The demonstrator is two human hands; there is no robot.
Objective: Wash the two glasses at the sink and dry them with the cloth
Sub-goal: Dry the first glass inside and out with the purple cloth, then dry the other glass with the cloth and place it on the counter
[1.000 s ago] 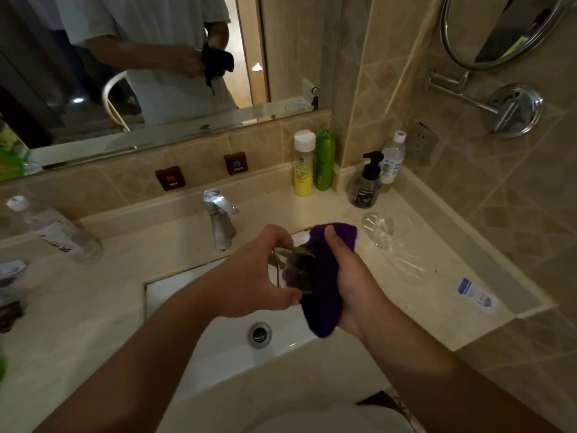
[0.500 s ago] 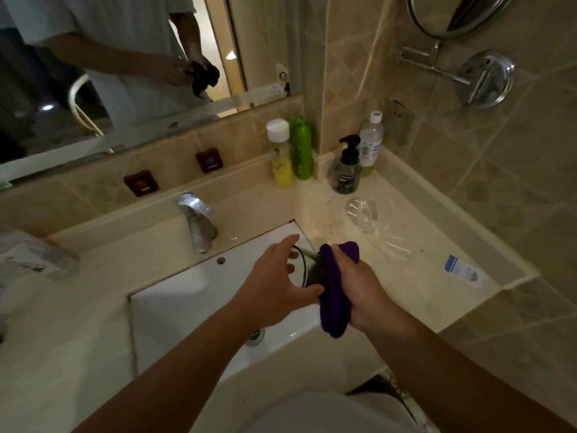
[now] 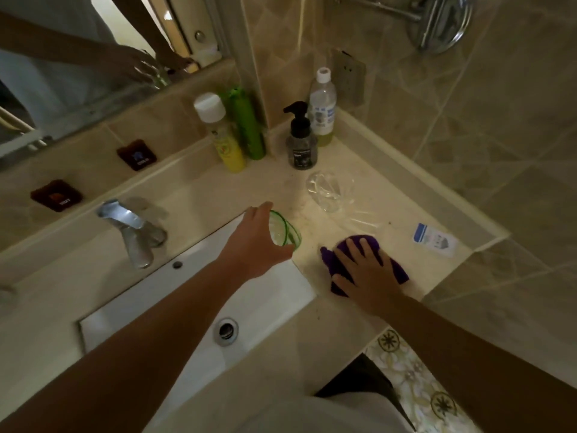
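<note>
My left hand (image 3: 259,242) grips a glass with a green rim (image 3: 285,231) at the right edge of the sink (image 3: 131,307), over the counter corner. Whether the glass touches the counter I cannot tell. My right hand (image 3: 365,270) lies flat with fingers spread on the purple cloth (image 3: 396,270), which rests on the counter (image 3: 224,195) right of the sink. A second clear glass (image 3: 331,192) stands on the counter behind the cloth, apart from both hands.
A chrome tap (image 3: 131,229) stands behind the sink; its drain (image 3: 225,329) lies below my left forearm. Several bottles (image 3: 237,129) and a black pump dispenser (image 3: 301,142) line the back corner. A small white-and-blue packet (image 3: 434,240) lies near the counter's right edge.
My hands have separated. The right hand has brought the cloth down flat onto the counter, and the left hand has carried the glass to the sink's right edge. The camera has tilted right and down.
</note>
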